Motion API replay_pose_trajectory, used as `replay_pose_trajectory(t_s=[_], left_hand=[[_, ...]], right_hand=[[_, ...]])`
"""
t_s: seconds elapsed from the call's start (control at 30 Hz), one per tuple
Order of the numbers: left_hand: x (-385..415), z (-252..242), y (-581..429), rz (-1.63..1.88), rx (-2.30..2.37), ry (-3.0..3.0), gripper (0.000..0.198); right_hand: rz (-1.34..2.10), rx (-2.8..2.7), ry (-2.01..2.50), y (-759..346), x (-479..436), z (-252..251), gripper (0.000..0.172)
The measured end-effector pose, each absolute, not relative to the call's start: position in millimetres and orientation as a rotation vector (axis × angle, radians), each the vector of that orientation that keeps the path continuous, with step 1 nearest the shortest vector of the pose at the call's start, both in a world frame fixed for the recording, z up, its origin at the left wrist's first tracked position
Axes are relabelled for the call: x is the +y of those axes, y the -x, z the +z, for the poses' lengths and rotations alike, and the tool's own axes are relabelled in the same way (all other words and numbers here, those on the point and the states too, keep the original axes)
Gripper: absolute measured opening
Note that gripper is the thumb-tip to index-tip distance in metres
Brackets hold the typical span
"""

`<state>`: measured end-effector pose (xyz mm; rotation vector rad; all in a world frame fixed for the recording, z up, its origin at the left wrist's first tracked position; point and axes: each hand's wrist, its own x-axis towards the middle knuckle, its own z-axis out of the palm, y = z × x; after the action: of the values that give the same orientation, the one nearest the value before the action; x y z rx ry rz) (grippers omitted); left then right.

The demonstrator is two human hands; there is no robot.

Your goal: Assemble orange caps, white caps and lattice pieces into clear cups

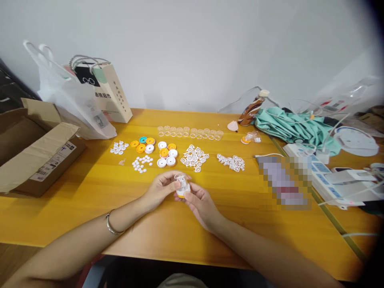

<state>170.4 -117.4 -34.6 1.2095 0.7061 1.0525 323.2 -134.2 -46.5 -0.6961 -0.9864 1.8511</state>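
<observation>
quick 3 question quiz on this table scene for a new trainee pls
1. True or false: the left hand and right hand both hold the white and orange part.
2. The row of clear cups stands: A farther from the person than the coloured discs; B at the near edge; C stacked in a tower.
3. Fill in: the bracelet is on the ___ wrist.
Key: 1 true; 2 A; 3 left.

smooth glossy wooden table (90, 192), matt cardboard box (36, 160), translucent plastic bag (69, 100); teal cloth (294, 128), white plastic discs (141, 164)
</observation>
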Motion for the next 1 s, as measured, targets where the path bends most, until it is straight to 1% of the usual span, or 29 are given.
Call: replay_pose_trajectory(t_s=[0.13,0.17,0.27,0.4,0.53,0.77,0.87,1.0], left_hand=[[-112.3,-38.2,-172.3,0.990,0.650,-1.233,0.053],[-111.2,-38.6,-172.8,0.993,0.662,-1.240,0.053],[-109.3,-38.6,-173.4,1.006,0.728,-1.247,0.043],[-109.7,-37.8,-173.5,0.998,0.779,-1.244,0.034],[-112.0,-37.8,-175.5,0.978,0.819,-1.176,0.035],[-112.7,-40.8,-178.1,1.007,0.827,-1.074,0.033],[-114.0,-41.0,-177.2,0.991,0.813,-1.069,0.033],[-115.9,-39.5,-176.4,0.960,0.791,-1.029,0.034]], right_hand=[[1.874,-0.880,0.643,-322.9,-132.0,-42.7,0.032],[1.881,-0.842,0.641,-323.0,-131.7,-42.0,0.035],[1.904,-0.702,0.665,-323.3,-132.1,-41.4,0.038],[1.979,-0.537,0.669,-323.6,-133.6,-43.9,0.034],[2.106,-0.449,0.664,-324.0,-134.2,-46.7,0.030],[2.116,-0.440,0.638,-323.3,-132.4,-48.6,0.025],[2.121,-0.474,0.665,-323.7,-132.3,-49.2,0.027],[2.140,-0.513,0.678,-324.0,-132.8,-48.5,0.034]])
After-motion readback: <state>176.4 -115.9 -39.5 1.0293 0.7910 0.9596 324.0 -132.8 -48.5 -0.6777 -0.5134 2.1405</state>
